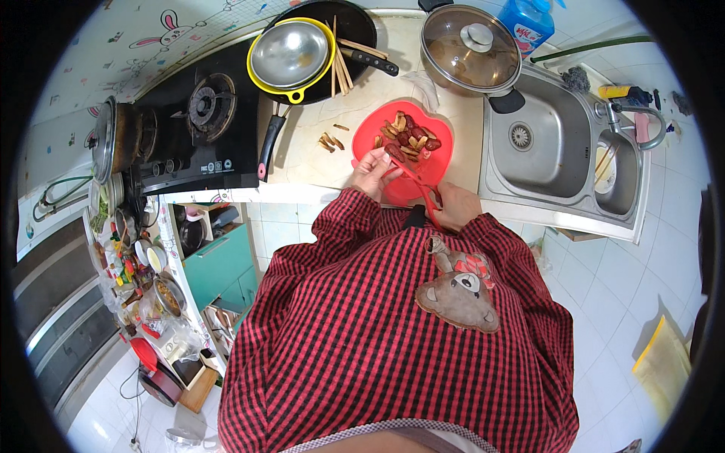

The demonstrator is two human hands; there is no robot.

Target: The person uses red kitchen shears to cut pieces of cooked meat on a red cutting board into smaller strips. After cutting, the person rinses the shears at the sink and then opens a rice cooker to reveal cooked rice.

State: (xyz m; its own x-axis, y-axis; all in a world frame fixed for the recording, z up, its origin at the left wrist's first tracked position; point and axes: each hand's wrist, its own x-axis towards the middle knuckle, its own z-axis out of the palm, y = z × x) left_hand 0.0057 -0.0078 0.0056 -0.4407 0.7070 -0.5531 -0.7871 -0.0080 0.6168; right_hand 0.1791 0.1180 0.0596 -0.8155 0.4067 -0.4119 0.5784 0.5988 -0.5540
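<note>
My left hand (371, 171) pinches a dried red date (395, 152) between thumb and fingertips, over the near part of a red plastic plate (362, 131). In my right hand (460, 205) is a pair of red-handled scissors (431, 205), pointing up and left toward the date. The tips lie close to my left fingers; whether they touch the date I cannot tell. Whole dates and cut pieces (409, 135) are heaped on the plate. Several date pieces (331, 141) lie directly on the counter, left of the plate.
Left stands a black gas stove (187, 153). Behind the plate are a black wok (362, 34), a steel bowl (289, 55) in a yellow-rimmed strainer, and wooden chopsticks (340, 68). A lidded pot (470, 51) is beside the steel sink (544, 153) at right.
</note>
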